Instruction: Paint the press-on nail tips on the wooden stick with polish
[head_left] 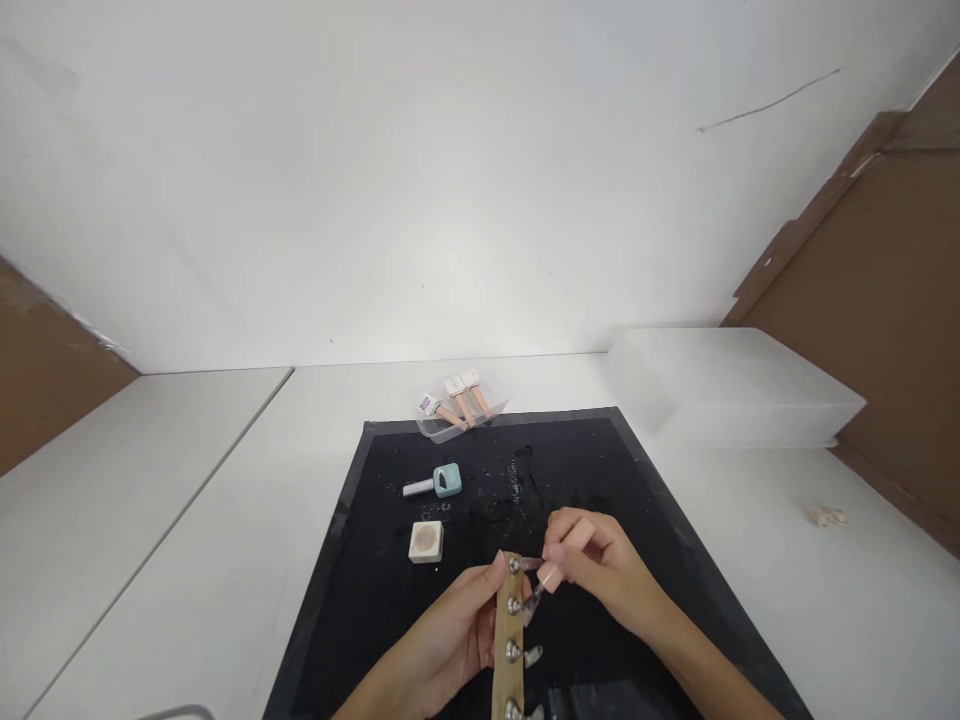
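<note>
My left hand (pixel 461 635) is closed around a narrow tan display strip (pixel 508 640), held upright above the black mat. Several round metal knobs (pixel 514 606) run along the strip, and false nail tips (pixel 533 656) stick out from them to the right. In my right hand (pixel 611 570), a nail polish brush (pixel 574 548) with a peach-pink cap handle is pinched between thumb and fingers. Its bristle end slants down to the nail tip at the second knob and appears to touch it. A square white polish bottle (pixel 426 541) stands left of the strip.
A teal bottle (pixel 448 480) with a pale cap lies on the black mat (pixel 585 450). Behind it, a clear plastic tray (pixel 442 433) holds three peach-capped polish bottles. At the right sit a white box (pixel 750 400) and a small crumpled beige item (pixel 825 516).
</note>
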